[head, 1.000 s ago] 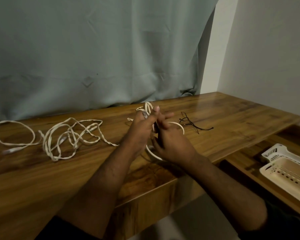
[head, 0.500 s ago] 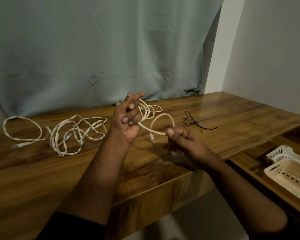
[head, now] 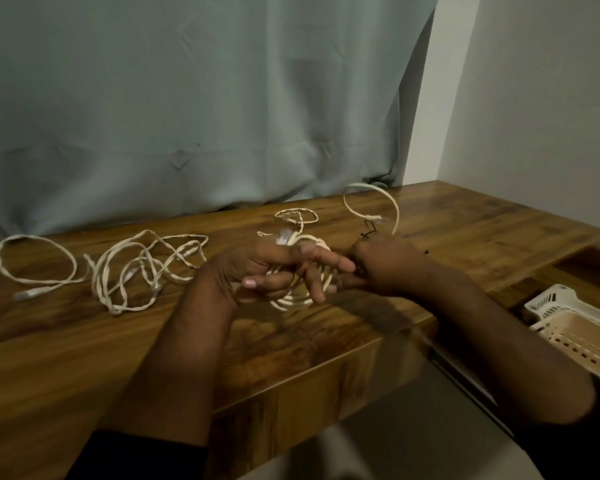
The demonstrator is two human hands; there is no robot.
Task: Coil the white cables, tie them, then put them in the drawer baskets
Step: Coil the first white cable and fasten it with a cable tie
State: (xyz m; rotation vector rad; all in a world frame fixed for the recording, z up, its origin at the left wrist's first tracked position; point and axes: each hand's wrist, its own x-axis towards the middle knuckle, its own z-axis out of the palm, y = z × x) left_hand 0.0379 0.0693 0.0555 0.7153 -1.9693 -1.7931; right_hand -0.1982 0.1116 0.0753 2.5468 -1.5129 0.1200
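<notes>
My left hand (head: 264,268) holds a small coil of white cable (head: 293,299) above the wooden table (head: 49,358); loops wrap round its fingers and hang below them. My right hand (head: 385,265) grips the same cable just to the right, and its free end arcs up in a loop (head: 371,202) behind the hand. A tangle of loose white cables (head: 136,265) lies on the table to the left. Thin black ties (head: 368,230) lie behind my right hand, partly hidden. A white perforated basket (head: 582,334) sits in the open drawer at the right.
A grey-green curtain (head: 187,98) hangs behind the table, and a pale wall (head: 534,98) closes the right side. The table's front edge runs diagonally below my forearms.
My hands have dropped lower and come together. The cable loop that hung between them is now gathered on my left hand, and my right hand has swung the free end up and to the right.
</notes>
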